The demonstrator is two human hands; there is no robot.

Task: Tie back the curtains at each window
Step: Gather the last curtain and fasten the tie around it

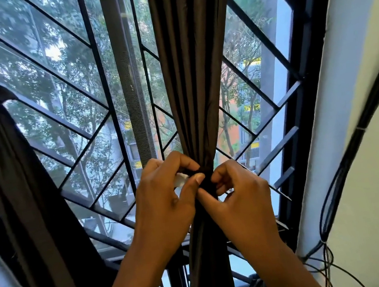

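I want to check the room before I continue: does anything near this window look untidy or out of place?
Yes: loose black cables hang tangled down the white wall at lower right, off one knot. The gathered brown curtain looks orderly, and both hands pinch the dark tie-back round it.

We find open room on both sides of the gathered curtain (196, 82), between it and the window. Behind stands the slanted grille (70, 125), barring passage outward. To the left hangs another tied curtain (4, 155); to the right, loose cables (325, 229) trail down the wall (367, 168).
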